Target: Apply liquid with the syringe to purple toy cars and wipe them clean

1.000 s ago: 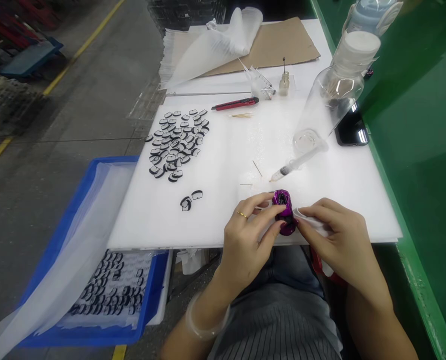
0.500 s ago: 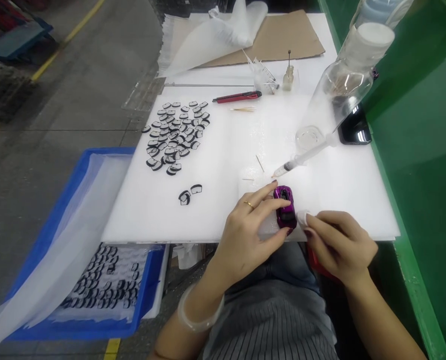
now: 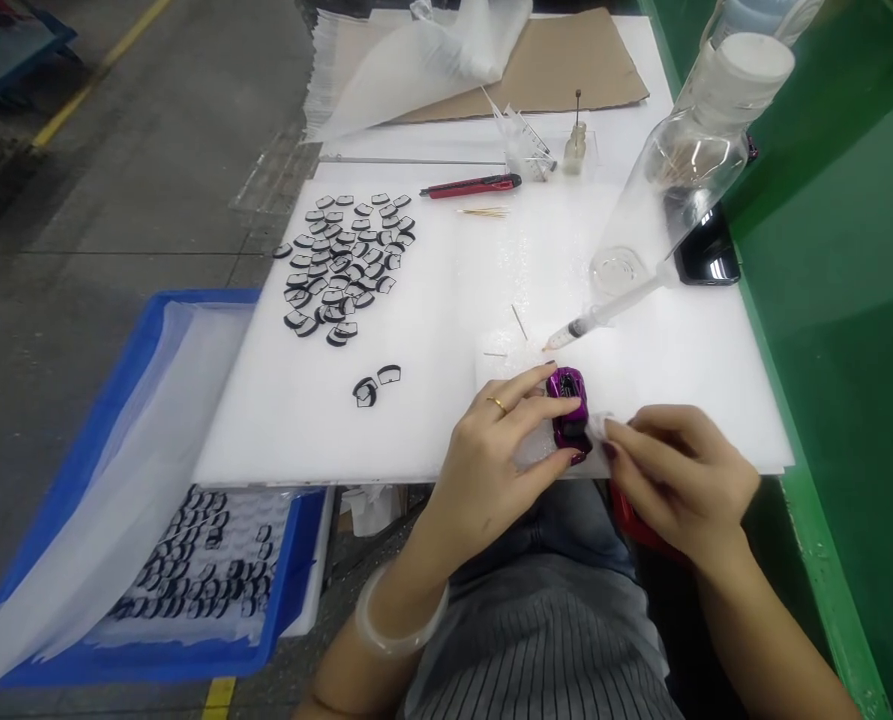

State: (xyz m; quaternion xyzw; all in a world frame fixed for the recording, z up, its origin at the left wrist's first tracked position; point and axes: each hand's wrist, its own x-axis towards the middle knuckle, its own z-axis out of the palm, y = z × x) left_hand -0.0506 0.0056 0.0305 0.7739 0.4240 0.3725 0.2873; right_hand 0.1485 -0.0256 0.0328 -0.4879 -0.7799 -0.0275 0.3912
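Observation:
A small purple toy car body (image 3: pixel 568 385) lies near the front edge of the white work board (image 3: pixel 416 430). My left hand (image 3: pixel 495 440) grips it, fingers at its far end and across its top, thumb at its near end. Between thumb and fingertips, my right hand (image 3: pixel 678 475) pinches a bit of white tissue (image 3: pixel 598 425) against the car's right side. Just beyond the car lies a syringe (image 3: pixel 603 310), its orange tip toward the car. Two thin sticks (image 3: pixel 519 322) rest to the left of that tip.
Many small black-rimmed pieces (image 3: pixel 348 260) lie spread at the left. Behind are a red utility knife (image 3: pixel 472 186), toothpicks (image 3: pixel 485 212), a small glass bottle (image 3: pixel 575 150) and cardboard (image 3: pixel 566 70). A large clear bottle (image 3: pixel 663 180) stands right; a blue tray (image 3: pixel 153 665) sits lower left.
The tissue in my right hand has moved slightly left, up against the car's side. My left hand keeps its hold on the car. The whole view has shifted a little.

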